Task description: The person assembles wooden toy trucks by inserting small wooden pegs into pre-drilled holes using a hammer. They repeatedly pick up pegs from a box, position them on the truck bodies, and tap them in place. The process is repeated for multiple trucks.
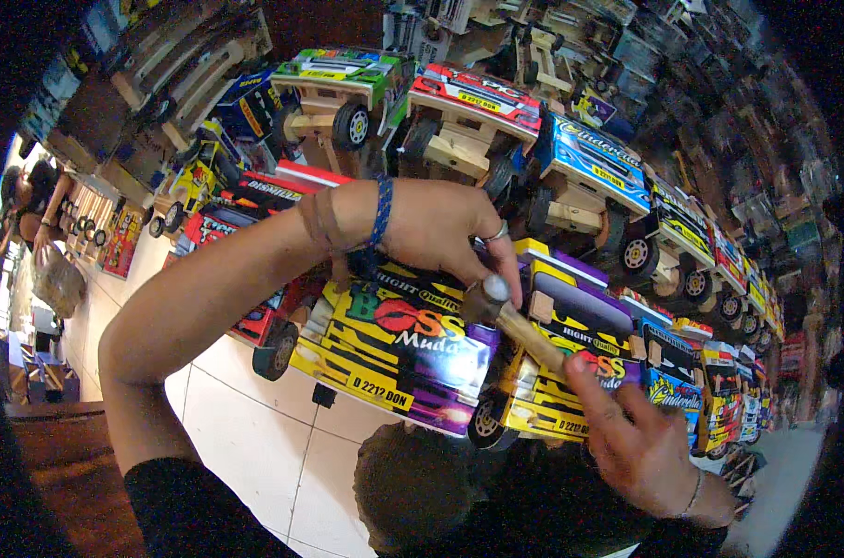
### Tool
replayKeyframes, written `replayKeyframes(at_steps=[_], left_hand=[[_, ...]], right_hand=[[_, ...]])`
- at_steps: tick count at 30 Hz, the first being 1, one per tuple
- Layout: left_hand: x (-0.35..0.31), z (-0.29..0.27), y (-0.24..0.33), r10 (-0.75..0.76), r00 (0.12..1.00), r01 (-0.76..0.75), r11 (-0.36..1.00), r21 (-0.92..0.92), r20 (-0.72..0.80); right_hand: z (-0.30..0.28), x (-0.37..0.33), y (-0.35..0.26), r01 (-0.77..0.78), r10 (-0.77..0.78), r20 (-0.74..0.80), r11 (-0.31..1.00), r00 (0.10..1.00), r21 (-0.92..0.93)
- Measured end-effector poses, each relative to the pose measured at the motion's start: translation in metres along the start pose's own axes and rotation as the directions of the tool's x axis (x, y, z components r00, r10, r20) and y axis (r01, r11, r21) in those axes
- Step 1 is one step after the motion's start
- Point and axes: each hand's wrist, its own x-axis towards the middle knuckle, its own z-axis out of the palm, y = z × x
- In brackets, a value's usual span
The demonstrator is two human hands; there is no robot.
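My right hand is wrapped round the wooden handle of a hammer, its head up and to the left. Just behind the hammer's head, my left hand reaches down over a toy truck with yellow, black and purple panels. Its fingers are bent and drawn together; their tips, and anything between them, are hidden. A second toy truck in similar colours stands beside the first, under the hammer handle. A ring and a blue braided bracelet are on my left hand and wrist.
Rows of toy trucks surround the work: a green one, a red one and a blue one behind, several more curving right. White floor tiles lie in front. Another person's hand shows at far left, by more toys.
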Motion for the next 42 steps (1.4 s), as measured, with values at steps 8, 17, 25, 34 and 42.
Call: replayKeyframes(at_steps=[8, 17, 25, 34, 42], left_hand=[[0.001, -0.001, 0.007, -0.058, 0.998, 0.058, 0.996, 0.063, 0.005], [-0.01, 0.03, 0.007, -0.227, 0.949, 0.145, 0.931, -0.334, -0.221], [-0.015, -0.029, -0.028, -0.599, 0.8, 0.585, 0.791, -0.179, -0.031], [-0.024, -0.012, -0.006, -0.644, 0.752, 0.563, 0.74, -0.369, -0.142], [-0.008, -0.008, 0.028, -0.806, 0.489, 0.746, 0.585, -0.318, -0.335]], right_hand=[[0.033, -0.1, 0.048, -0.622, 0.627, -0.734, 0.69, 0.259, 0.371], [0.046, -0.297, 0.099, -0.074, 0.885, -0.435, 0.429, -0.167, 0.9], [0.294, -0.521, 0.235, -0.865, 0.902, -0.086, -0.374, -0.423, 0.333], [0.483, -0.624, 0.326, -0.831, 0.897, 0.058, -0.428, -0.438, 0.356], [0.508, -0.626, 0.364, -0.759, 0.92, 0.106, -0.372, -0.377, 0.534]])
